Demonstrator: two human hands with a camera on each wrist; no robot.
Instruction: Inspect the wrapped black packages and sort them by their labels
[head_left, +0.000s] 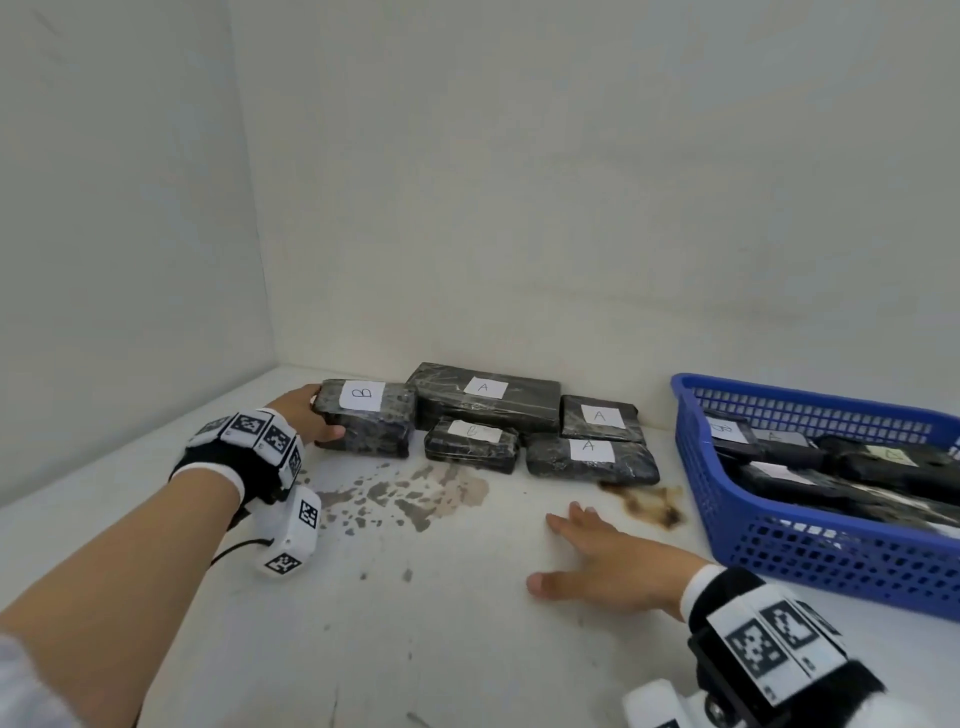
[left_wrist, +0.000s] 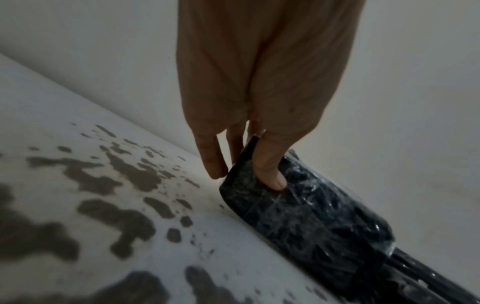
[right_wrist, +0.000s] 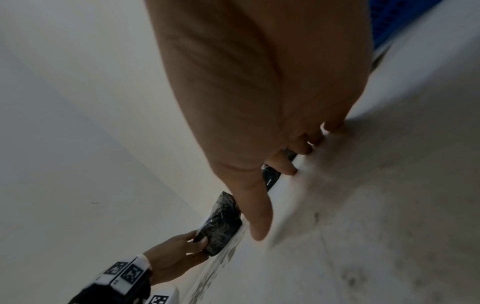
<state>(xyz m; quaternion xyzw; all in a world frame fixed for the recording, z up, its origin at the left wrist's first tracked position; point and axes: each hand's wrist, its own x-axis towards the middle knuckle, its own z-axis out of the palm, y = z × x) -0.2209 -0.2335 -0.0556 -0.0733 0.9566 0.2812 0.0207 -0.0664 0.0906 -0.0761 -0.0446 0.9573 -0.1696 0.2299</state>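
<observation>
Several black wrapped packages with white labels lie against the back wall. At the far left, my left hand (head_left: 318, 415) grips the left end of the package labelled B (head_left: 374, 421), thumb on its front side and fingers behind the end. The left wrist view shows my thumb (left_wrist: 272, 174) pressing into this package (left_wrist: 311, 216). A smaller B package (head_left: 470, 444) lies beside it. A long A package (head_left: 483, 402) and two smaller A packages (head_left: 597, 418) (head_left: 589, 457) lie to the right. My right hand (head_left: 592, 545) rests flat on the table, fingers spread, holding nothing.
A blue plastic basket (head_left: 789, 551) at the right holds several more black labelled packages. Grey and brown stains (head_left: 415, 493) mark the white table in front of the packages. Walls close off the back and the left side.
</observation>
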